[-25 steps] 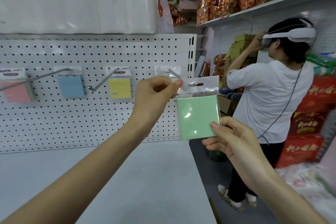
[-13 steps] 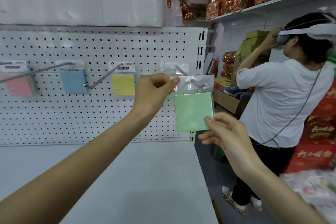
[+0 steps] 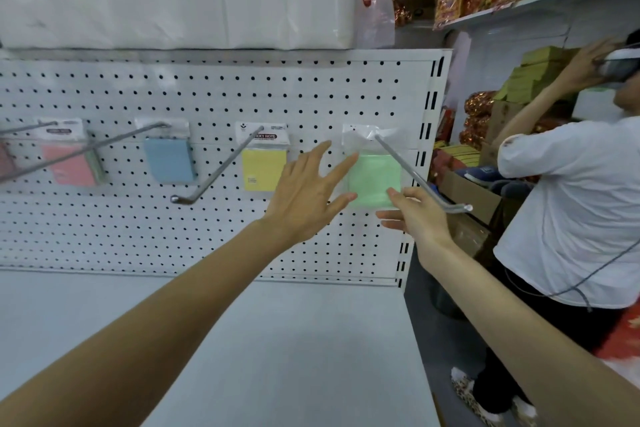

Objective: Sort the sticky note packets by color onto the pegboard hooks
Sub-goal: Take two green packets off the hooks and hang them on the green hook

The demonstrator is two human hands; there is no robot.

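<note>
A green sticky note packet (image 3: 372, 180) hangs far back on the rightmost hook (image 3: 420, 180) of the white pegboard (image 3: 207, 94). My left hand (image 3: 304, 198) is open with fingers spread, just left of the green packet, fingertips at its edge. My right hand (image 3: 415, 215) sits under the packet's lower right corner, thumb tip touching it, fingers loose. On other hooks hang a yellow packet (image 3: 263, 170), a blue packet (image 3: 169, 163) and a pink packet (image 3: 71, 165).
Long metal hooks jut out from the board toward me, one in front of the yellow packet (image 3: 214, 177). A white shelf (image 3: 277, 340) lies below. A person in a white shirt (image 3: 571, 201) stands close on the right, beside stacked boxes.
The green packet slid back along the hook to the board. My left hand let go of its header and spread open; my right hand's pinch on the lower corner loosened.
</note>
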